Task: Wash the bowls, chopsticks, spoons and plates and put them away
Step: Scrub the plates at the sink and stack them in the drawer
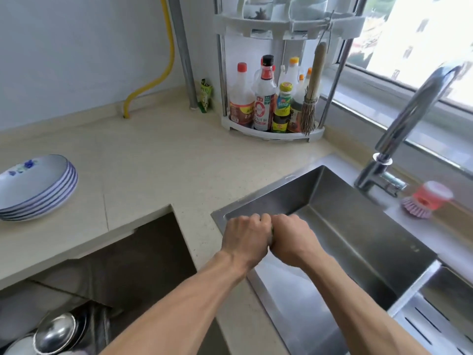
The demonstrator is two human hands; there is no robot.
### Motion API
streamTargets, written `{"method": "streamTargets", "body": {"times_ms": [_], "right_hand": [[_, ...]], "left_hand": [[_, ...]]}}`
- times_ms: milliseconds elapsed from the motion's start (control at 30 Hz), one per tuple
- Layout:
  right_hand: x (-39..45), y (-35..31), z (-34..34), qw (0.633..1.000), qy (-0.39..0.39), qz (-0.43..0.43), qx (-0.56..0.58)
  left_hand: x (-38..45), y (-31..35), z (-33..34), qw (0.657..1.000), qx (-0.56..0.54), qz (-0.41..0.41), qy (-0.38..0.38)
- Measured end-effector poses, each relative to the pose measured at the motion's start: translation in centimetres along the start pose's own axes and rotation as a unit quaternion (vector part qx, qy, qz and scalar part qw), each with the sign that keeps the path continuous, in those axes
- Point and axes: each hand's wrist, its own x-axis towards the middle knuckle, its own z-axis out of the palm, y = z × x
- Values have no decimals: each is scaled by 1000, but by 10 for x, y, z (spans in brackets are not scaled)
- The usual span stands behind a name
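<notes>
Both my hands are clenched together over the near left corner of the steel sink [358,242]. My left hand [247,237] and my right hand [291,239] press against each other, and a sliver of something green [271,229] shows between them; it looks like a small cloth or scouring pad, mostly hidden by the fingers. A stack of several white plates with blue rims and a blue flower [38,187] rests on the counter at the far left, well apart from my hands. No bowls, chopsticks or spoons are visible in the sink.
A chrome faucet [407,124] arches over the sink's far right, with a pink dish brush [425,199] beside it. A corner rack of sauce bottles [271,103] and a straw brush stands behind. A counter cut-out [133,265] at lower left shows steel pots [56,334].
</notes>
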Motion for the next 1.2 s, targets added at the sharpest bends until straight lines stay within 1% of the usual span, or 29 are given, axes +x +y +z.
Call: {"method": "streamTargets", "body": {"times_ms": [100, 167, 200, 233, 267, 300, 333, 367, 400, 433, 467, 500, 533, 567, 633, 733, 767, 833, 933, 1000, 1033, 1100, 1200], "right_hand": [[8, 12, -5, 999, -35, 19, 6], [6, 22, -9, 997, -53, 34, 40], [3, 29, -10, 995, -53, 40, 79], [-1, 34, -10, 991, -42, 45, 123], [-7, 38, -7, 987, -9, 28, 155], [-14, 44, -2, 987, 52, -10, 154], [-19, 50, 7, 984, 125, -61, 112], [-24, 57, 17, 974, 196, -105, 33], [-27, 63, 25, 957, 247, -145, -44], [-28, 70, 31, 941, 275, -178, -90], [-26, 76, 33, 925, 298, -208, -111], [-24, 81, 31, 911, 319, -232, -117], [-19, 85, 28, 901, 336, -250, -117], [-15, 88, 23, 898, 339, -254, -117], [-8, 91, 9, 900, 328, -254, -132], [0, 86, -3, 913, 295, -233, -159], [1, 85, -4, 919, 282, -221, -162], [5, 82, -7, 938, 249, -188, -153], [13, 78, -11, 957, 205, -130, -159], [18, 72, -17, 967, 155, -81, -185], [21, 72, -18, 970, 147, -62, -186], [23, 70, -25, 982, 106, -32, -153], [23, 66, -34, 990, 91, -16, -105]], "left_hand": [[9, 13, 12, 999, 1, 8, 42], [16, 22, 14, 999, 4, 21, 41], [20, 26, 10, 999, 13, 17, 28], [25, 29, 7, 1000, 9, -12, 2], [31, 29, 5, 996, -24, -62, -55], [39, 30, 5, 983, -76, -125, -113], [46, 27, 4, 960, -138, -185, -160], [53, 25, 3, 926, -217, -230, -206], [58, 24, 4, 888, -290, -233, -271], [60, 26, 3, 851, -337, -201, -349], [60, 27, 2, 815, -369, -161, -417], [58, 30, 0, 786, -389, -126, -463], [57, 33, -2, 776, -395, -106, -480], [58, 36, -1, 782, -396, -99, -471], [57, 45, 1, 829, -364, -96, -412], [55, 53, 5, 906, -285, -105, -296], [55, 53, 6, 926, -243, -97, -271], [56, 53, 7, 954, -176, -81, -227], [66, 48, 3, 975, -118, -60, -179], [72, 46, 1, 981, -90, -41, -168], [74, 45, -1, 982, -79, -32, -167], [80, 43, -4, 985, -59, -18, -161], [85, 43, -9, 988, -37, -6, -147]]}}
